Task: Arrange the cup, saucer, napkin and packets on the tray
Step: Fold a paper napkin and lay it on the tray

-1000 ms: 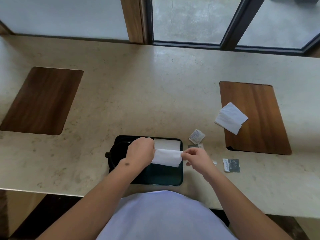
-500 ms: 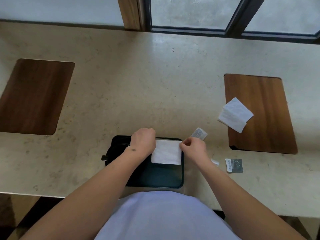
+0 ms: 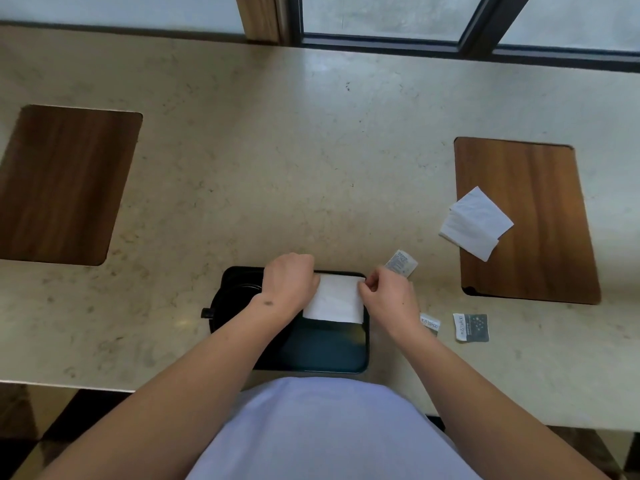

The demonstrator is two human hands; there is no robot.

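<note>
The stone counter (image 3: pixel 311 161) fills most of the frame, with a wooden inlay at the left edge (image 3: pixel 65 185) and another at the right (image 3: pixel 540 188); on the right inlay a spare stack of napkins (image 3: pixel 476 223) is seen. The dark tray (image 3: pixel 325 355) is located at lower centre. A dark cup and saucer (image 3: pixel 235 296) appear to sit in its left part, largely hidden by the left forearm. The folded napkin (image 3: pixel 337 299) lies flat on the tray's upper right part. Its left edge is held under the curled fingers of the left hand (image 3: pixel 289 282), and its upper right corner is pinched by the right hand (image 3: pixel 389 299). Three packets remain on the counter right of the tray: one above the right hand (image 3: pixel 401 263), one just beside the right wrist (image 3: pixel 429 322), one dark (image 3: pixel 471 327).

It is judged that the napkin should be squared to the tray's rim and pressed flat before release, with the bare near part of the tray kept for the packets.
</note>
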